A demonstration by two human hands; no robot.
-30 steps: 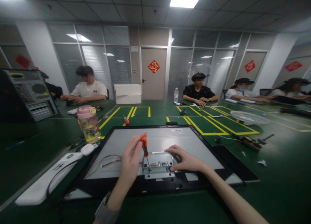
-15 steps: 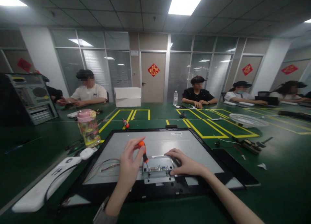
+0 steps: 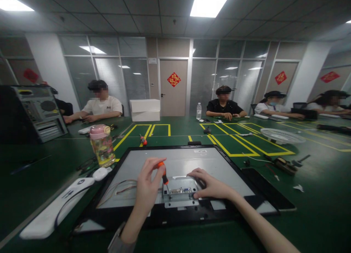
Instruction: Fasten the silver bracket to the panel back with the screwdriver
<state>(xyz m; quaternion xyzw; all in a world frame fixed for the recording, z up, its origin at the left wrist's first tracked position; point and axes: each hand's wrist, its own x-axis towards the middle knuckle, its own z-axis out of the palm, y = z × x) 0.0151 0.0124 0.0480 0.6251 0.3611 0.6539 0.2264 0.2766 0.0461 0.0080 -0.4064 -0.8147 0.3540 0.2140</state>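
An orange and black screwdriver (image 3: 165,175) is pinched between the fingers of my left hand (image 3: 148,183). It leans slightly, its shaft pointing down at the left part of a metal bracket (image 3: 181,203) with a row of connector ports. My right hand (image 3: 212,186) grips the bracket's right side, thumb at the front and fingers over the far edge. Beneath lies a display panel (image 3: 170,158), its grey metal back up inside a black frame. Thin coloured wires (image 3: 124,190) run across the panel to the left of my left hand. The screwdriver's tip is too small to make out.
Left of the panel are a pink-lidded bottle (image 3: 102,145), a white elongated device (image 3: 56,207) and an open computer case (image 3: 41,114). To the right lie a dark flat slab (image 3: 267,189) and a tool (image 3: 285,165). Several people sit across the green table (image 3: 315,223).
My hands, the screwdriver and the bracket keep nearly the same arrangement. The whole view has shifted slightly. Across the table, people's hands have moved a little.
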